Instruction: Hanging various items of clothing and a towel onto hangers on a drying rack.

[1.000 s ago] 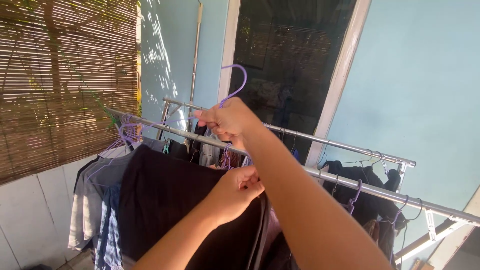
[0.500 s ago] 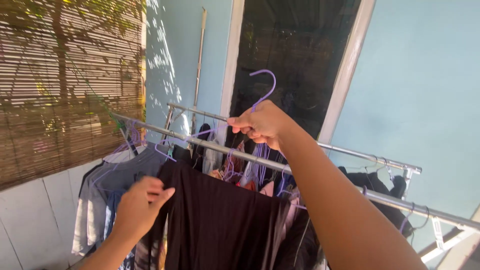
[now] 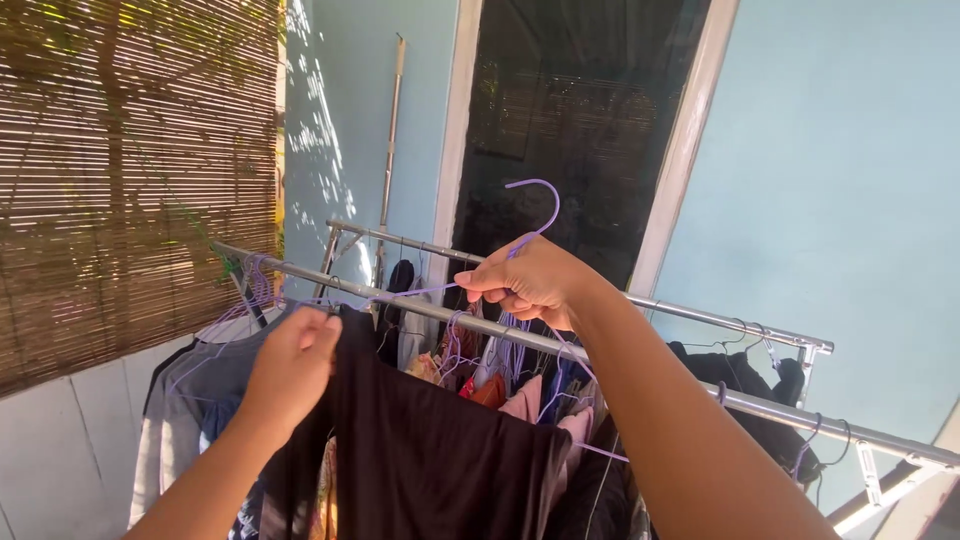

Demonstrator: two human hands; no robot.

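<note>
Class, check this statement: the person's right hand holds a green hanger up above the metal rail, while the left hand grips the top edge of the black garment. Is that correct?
One detail is wrong: the hanger is purple, not green, as the head view shows. The rest stands: the right hand holds it above the metal rail, and the left hand grips the top edge of the black garment.

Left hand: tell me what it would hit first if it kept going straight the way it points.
The left hand points up and away, gripping the black garment at its top corner. Straight on, it would probably first meet the near metal rail just beyond its fingers, though depth is hard to judge.
</note>
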